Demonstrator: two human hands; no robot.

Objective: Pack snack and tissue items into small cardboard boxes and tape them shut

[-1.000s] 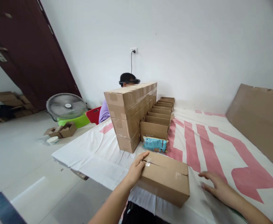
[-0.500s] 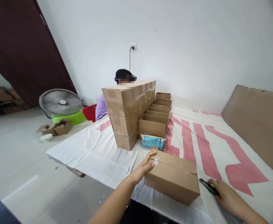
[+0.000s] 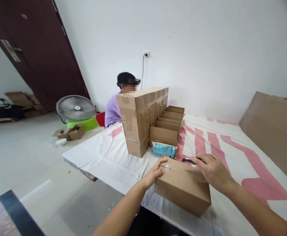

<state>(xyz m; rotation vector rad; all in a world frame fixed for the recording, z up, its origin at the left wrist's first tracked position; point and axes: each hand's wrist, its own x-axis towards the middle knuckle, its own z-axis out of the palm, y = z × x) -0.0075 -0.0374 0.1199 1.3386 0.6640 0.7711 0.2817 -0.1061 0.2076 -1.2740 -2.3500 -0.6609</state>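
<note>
A closed cardboard box (image 3: pixel 181 188) lies near the table's front edge, with clear tape at the left end of its top seam. My left hand (image 3: pixel 155 172) grips that left end, thumb on the top and fingers over the far edge. Above the box's right half, my right hand (image 3: pixel 213 170) is closed around a box cutter (image 3: pixel 190 160), its tip pointing left over the top. Whether the blade is out, I cannot tell. A blue packet (image 3: pixel 163 149) lies just beyond the box, against the nearest open carton (image 3: pixel 163 134).
Taped boxes (image 3: pixel 138 124) stand stacked in a long wall left of the row of open cartons. Behind them sits a person in a purple top (image 3: pixel 112 108). A large cardboard sheet (image 3: pixel 273 131) leans at the right; a fan (image 3: pixel 76 108) stands on the left.
My right hand has lifted the box cutter from the tablecloth beside the box and brought it left over the box top. My left hand keeps its hold. The view has shifted slightly left.
</note>
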